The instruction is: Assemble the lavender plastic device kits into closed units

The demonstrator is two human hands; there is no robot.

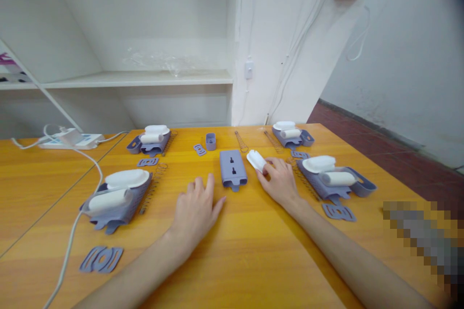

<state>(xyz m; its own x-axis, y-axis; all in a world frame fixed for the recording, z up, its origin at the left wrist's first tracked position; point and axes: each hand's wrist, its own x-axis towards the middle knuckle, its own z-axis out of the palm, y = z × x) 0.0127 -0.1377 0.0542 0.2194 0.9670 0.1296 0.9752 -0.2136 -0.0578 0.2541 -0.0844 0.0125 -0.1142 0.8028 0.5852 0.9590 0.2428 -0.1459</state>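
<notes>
My right hand (282, 181) has its thumb and fingers closed on the near end of a white oval plastic piece (255, 159), low over the table. To its left lies a grey-purple plastic housing (229, 161), flat, with two dark keyhole slots on top and a tab at its near end. My left hand (194, 207) is near that housing without touching it, empty, with thumb and index finger apart. Behind the housing are a small grey-purple cup (210, 141), a flat slotted plate (199, 149) and a metal spring (240, 142).
Similar part sets with white rolls stand at left front (118, 198), left back (154, 140), right back (291, 134) and right front (324, 178). A white cable (74, 227) crosses the table (232, 260) at left, near a power strip (78, 140). A pixelated patch covers the right edge.
</notes>
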